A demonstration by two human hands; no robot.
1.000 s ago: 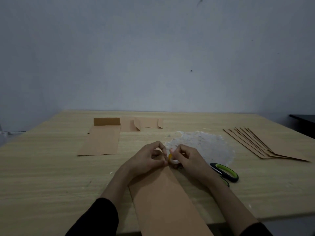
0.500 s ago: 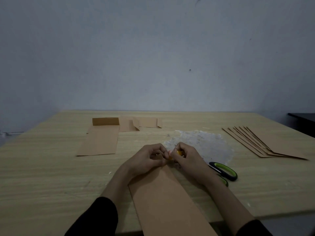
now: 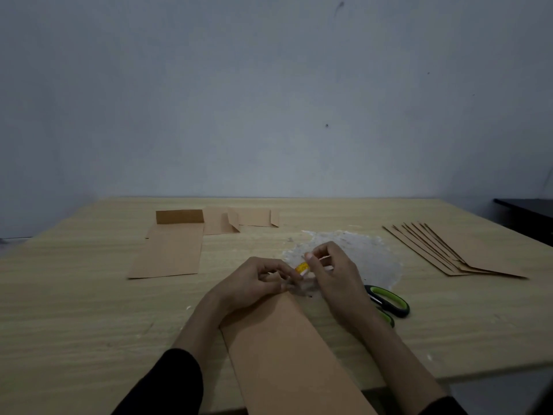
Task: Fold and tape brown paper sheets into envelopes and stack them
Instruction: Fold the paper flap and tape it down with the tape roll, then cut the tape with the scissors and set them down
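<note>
Head view: forward and down over a pale wood-grain worktop point(image 3: 74, 310), dim light.
Brown paper strip point(image 3: 287, 354): folded, flat on the worktop at the near edge, between both forearms. Long axis from the near edge away toward the hands, far end leaning slightly left. Near end cut off by the frame bottom.
Left hand point(image 3: 254, 283): resting at the far end of the strip. Fingers curled together against the tape roll; hold on the tape not discernible.
Right hand point(image 3: 335, 274): just beyond the far end of the strip, fingers and thumb clamped on the tape roll.
Tape roll point(image 3: 302, 268): small, yellow and white, between both hands. Marking too small to read.
Scissors point(image 3: 389, 301): black and green handles, flat on the worktop just right of the right wrist, partly hidden by it.
Sheet stack point(image 3: 466, 253): fanned brown sheets, far right, long axes diagonal.
Folded envelopes point(image 3: 170, 253): far left. Nearest with flap raised at its far end, long axis pointing away. More behind it to the right, overlapping.
White patch point(image 3: 368, 250): rough whitish residue on the worktop beyond the hands.
</note>
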